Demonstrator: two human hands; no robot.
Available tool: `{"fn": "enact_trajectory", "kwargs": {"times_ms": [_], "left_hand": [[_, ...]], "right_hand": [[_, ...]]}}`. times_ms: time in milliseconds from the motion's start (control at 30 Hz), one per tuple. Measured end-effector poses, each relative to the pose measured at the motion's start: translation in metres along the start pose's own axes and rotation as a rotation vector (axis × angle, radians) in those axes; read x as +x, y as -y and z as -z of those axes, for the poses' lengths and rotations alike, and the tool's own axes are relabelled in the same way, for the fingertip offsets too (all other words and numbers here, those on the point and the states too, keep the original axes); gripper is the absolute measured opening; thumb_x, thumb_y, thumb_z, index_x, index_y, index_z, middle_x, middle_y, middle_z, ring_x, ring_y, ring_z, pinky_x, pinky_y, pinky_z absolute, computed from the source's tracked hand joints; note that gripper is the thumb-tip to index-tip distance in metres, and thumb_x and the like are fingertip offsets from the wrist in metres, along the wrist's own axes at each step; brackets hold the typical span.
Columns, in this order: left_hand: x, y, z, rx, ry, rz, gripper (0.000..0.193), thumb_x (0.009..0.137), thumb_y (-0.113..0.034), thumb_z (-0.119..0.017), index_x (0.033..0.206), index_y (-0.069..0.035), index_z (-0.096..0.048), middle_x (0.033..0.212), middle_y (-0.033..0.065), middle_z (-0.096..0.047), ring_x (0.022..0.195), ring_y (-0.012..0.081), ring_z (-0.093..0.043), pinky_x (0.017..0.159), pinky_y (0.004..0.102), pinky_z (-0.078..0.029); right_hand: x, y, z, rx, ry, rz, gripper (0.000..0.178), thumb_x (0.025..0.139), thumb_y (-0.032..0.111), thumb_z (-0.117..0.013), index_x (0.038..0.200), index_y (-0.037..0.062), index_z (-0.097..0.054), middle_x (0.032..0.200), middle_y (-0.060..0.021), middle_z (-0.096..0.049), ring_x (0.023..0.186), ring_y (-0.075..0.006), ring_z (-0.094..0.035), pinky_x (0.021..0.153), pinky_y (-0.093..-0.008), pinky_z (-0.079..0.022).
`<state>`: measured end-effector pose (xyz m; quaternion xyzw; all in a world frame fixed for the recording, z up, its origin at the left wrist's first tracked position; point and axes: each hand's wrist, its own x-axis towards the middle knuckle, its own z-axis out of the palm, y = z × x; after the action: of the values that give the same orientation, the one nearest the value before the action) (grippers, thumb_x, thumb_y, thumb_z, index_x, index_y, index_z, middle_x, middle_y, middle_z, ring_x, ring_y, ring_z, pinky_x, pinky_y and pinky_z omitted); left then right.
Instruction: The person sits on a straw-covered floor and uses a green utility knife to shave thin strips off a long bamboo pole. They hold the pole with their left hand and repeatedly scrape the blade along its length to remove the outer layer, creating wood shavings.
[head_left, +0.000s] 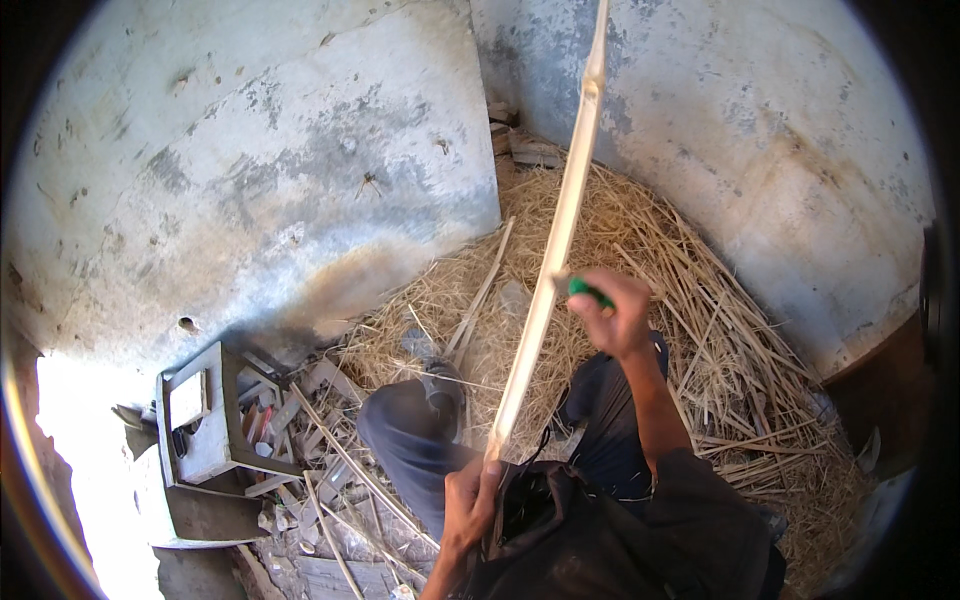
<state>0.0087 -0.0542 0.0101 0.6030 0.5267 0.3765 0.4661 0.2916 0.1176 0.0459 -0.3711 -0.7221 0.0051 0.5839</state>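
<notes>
A long, pale split bamboo strip (545, 300) slants up from my lap toward the top edge, its hollow inner side showing and a joint ringing it near the upper end. My left hand (470, 503) is closed round its lower end, close to my waist. Raised over my right knee, my right hand (622, 310) is wrapped round a small green-handled tool (589, 292). The tool's working end meets or nearly meets the strip's right edge about midway; it is too small and blurred to tell its kind.
Straw-like shavings (520, 215) and a heap of thin bamboo sticks (725, 340) cover the floor ahead and right. A worn wooden stool-like frame (225, 440) stands at left among scraps and loose strips. Stained walls (300, 150) close in the far side. My bent legs (405, 435) flank the strip.
</notes>
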Motion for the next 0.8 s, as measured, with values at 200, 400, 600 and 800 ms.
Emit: {"fn": "enact_trajectory", "kwargs": {"times_ms": [200, 400, 600, 800], "left_hand": [[0.02, -0.02, -0.005, -0.065, -0.095, -0.014, 0.044, 0.113, -0.034, -0.047, 0.109, 0.006, -0.066, 0.074, -0.0049, -0.051, 0.072, 0.0059, -0.044, 0.061, 0.0283, -0.036], [0.034, -0.029, -0.006, -0.096, -0.091, -0.051, 0.047, 0.114, -0.035, -0.046, 0.124, 0.006, -0.066, 0.077, -0.0053, -0.053, 0.074, 0.0044, -0.045, 0.061, 0.0259, -0.035], [0.032, -0.03, -0.005, -0.067, -0.084, -0.055, 0.046, 0.114, -0.034, -0.045, 0.118, 0.006, -0.066, 0.077, -0.0045, -0.054, 0.074, 0.0049, -0.045, 0.061, 0.0268, -0.037], [0.026, -0.025, -0.006, -0.095, -0.077, -0.056, 0.045, 0.114, -0.033, -0.045, 0.113, 0.006, -0.066, 0.077, -0.0034, -0.056, 0.073, 0.0053, -0.046, 0.061, 0.0275, -0.038]], "right_hand": [[-0.034, 0.054, -0.032, 0.093, 0.193, 0.126, 0.029, 0.087, 0.036, -0.085, 0.092, 0.0081, -0.076, 0.073, -0.0057, -0.072, 0.058, -0.0212, -0.069, 0.052, -0.0336, -0.052], [-0.036, 0.065, -0.033, 0.108, 0.187, 0.162, 0.032, 0.085, 0.035, -0.086, 0.088, 0.0053, -0.074, 0.068, -0.0046, -0.067, 0.052, -0.0206, -0.064, 0.048, -0.033, -0.048], [-0.029, 0.067, -0.026, 0.046, 0.194, 0.191, 0.035, 0.083, 0.039, -0.087, 0.087, 0.0065, -0.075, 0.064, -0.0022, -0.064, 0.048, -0.0189, -0.059, 0.047, -0.0316, -0.045], [-0.03, 0.067, -0.024, -0.019, 0.188, 0.228, 0.037, 0.082, 0.044, -0.087, 0.085, 0.0084, -0.076, 0.062, 0.0008, -0.059, 0.047, -0.0156, -0.055, 0.046, -0.0304, -0.042]]}}
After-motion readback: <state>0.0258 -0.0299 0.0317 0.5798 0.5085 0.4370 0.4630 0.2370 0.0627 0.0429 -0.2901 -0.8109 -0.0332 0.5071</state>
